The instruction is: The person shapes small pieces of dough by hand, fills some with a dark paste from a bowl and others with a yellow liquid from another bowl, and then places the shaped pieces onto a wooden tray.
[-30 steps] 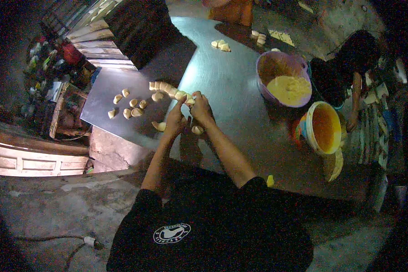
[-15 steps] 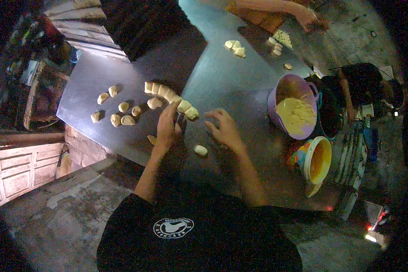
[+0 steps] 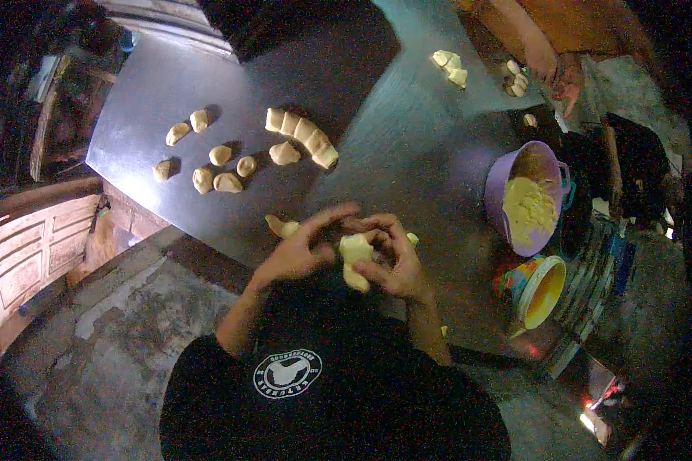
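In front of my chest, my right hand [image 3: 396, 265] grips a pale dough piece [image 3: 356, 250], part of which hangs down below the fingers. My left hand [image 3: 300, 250] is beside it with fingers spread and holding nothing that I can see. Just beyond that hand's wrist, another dough piece [image 3: 281, 227] lies on the metal table, partly covered. Farther off, a curved row of cut dough [image 3: 301, 137] rests on the table, with a single dough lump [image 3: 284, 154] alongside. A bit of pale dough [image 3: 413, 239] shows behind my right fingers.
Several rounded dough balls [image 3: 221, 156] are scattered on the table's left part. A purple basin [image 3: 501, 188] with a yellow mass inside stands at the right, above a colourful bucket [image 3: 546, 292]. At the far right, a co-worker's hand [image 3: 542, 60] is near small dough pieces [image 3: 515, 79].
My hands have drawn back from the dough row toward my body, and my right hand now holds dough. The row's near end is shorter. The view has shifted.
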### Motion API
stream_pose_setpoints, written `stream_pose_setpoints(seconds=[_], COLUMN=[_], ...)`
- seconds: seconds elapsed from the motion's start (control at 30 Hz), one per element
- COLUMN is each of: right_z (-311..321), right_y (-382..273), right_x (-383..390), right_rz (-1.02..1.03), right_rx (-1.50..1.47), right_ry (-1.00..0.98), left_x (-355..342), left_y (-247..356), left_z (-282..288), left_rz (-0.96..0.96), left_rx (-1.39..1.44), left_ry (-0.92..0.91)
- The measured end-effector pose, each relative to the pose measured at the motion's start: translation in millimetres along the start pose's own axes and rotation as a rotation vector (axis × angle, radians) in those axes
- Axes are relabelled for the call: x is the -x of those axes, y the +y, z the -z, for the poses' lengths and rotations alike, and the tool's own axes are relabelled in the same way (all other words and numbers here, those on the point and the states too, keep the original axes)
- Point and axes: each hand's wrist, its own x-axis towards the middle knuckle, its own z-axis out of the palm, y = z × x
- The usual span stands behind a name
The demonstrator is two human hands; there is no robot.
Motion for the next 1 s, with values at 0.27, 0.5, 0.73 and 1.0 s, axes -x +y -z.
stream_pose_setpoints(seconds=[0.27, 0.5, 0.73, 1.0], right_z=[21.1, 3.4, -15.0, 29.7], right_y=[-5.5, 47.9, 80.6, 4.3], right_x=[-28.0, -148.6, -220.8, 15.9], right_rz=[0.222, 0.294, 0.232, 0.021], right_rx=[-0.363, 0.913, 1.091, -0.026], right_ry=[-0.163, 0.134, 0.013, -0.095], left_x=[58.6, 47.9, -44.7, -42.2], left_y=[-40.4, -24.0, -69.6, -30.8], left_z=[25.3, 72.5, 110.0, 24.9], left_rz=[0.107, 0.047, -0.409, -0.265], left_rx=[-0.427, -1.231, -1.196, -0.774], left_ry=[0.376, 0.658, 0.422, 0.226])
